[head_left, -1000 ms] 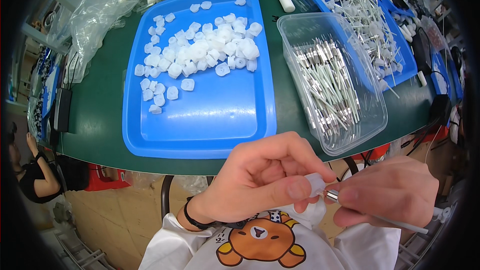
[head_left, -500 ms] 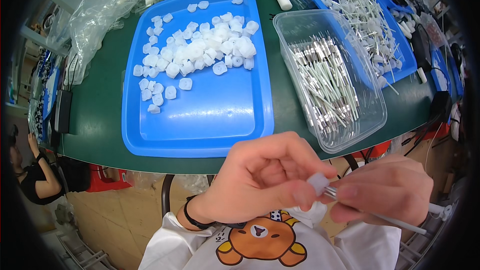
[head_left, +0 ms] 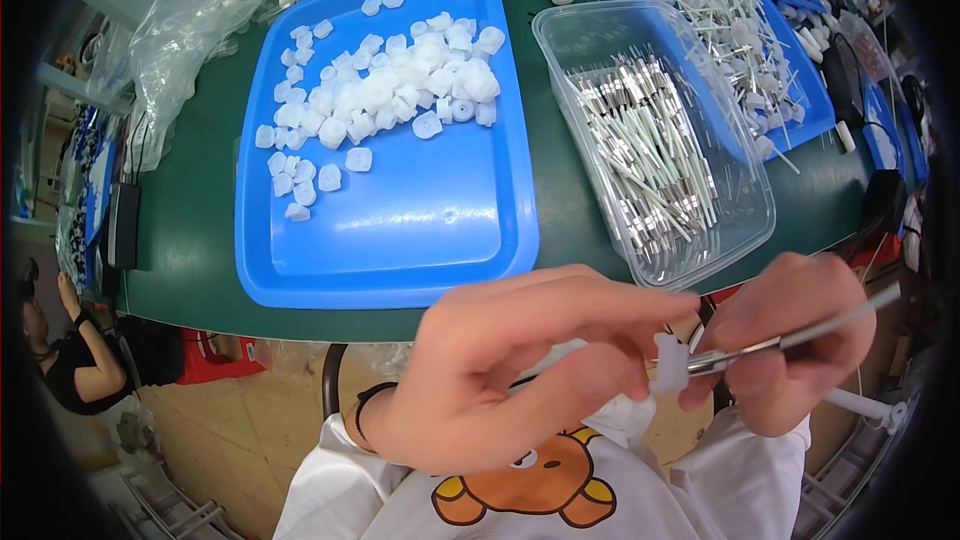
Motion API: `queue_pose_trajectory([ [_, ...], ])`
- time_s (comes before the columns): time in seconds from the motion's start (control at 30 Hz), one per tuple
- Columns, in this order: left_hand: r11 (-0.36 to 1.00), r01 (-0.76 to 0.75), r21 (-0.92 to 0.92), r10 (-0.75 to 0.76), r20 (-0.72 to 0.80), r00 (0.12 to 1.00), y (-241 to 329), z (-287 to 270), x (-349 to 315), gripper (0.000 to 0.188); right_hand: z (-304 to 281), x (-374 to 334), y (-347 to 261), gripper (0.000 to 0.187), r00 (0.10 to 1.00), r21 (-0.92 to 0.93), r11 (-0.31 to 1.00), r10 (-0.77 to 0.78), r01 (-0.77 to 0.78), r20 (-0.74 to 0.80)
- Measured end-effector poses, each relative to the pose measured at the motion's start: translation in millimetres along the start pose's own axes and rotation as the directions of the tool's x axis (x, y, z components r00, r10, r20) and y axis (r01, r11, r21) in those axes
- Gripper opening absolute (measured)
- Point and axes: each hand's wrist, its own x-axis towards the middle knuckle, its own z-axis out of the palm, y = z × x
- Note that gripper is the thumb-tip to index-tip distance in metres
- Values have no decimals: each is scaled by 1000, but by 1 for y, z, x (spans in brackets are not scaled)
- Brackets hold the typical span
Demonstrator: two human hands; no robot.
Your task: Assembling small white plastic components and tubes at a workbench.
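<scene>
At the front edge of the table, my left hand bends its thumb and fingers around a small translucent white plastic cap. The thumb tip lies against the cap's left side, and the index finger stretches above it. My right hand pinches a thin rod with a silvery metal end and a pale grey-green shaft. The rod's metal end meets the cap; how far it goes in is hidden. The shaft slants up to the right past my right fingers.
A blue tray holds many similar white caps. Right of it, a clear plastic box contains many rods. Another blue tray at the far right carries capped pieces. Plastic bags lie far left. A person sits at left.
The cap and both hands have shifted right. My right hand has turned, so the rod's free end now points up to the right instead of down. My left index finger has straightened.
</scene>
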Motion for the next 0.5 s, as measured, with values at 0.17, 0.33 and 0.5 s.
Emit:
queue_pose_trajectory([
  [0.17,874,-390,291,383,83,920,-1,-4,5,30,5,6,-12,23,859,297,845,496,-444,-126],
  [0.33,769,-483,419,430,220,875,3,-5,9,34,0,15,-22,28,674,346,646,737,-681,-49],
  [0.5,859,-390,332,389,70,918,-1,3,7,36,1,17,-21,29,632,376,581,775,-722,17],
])
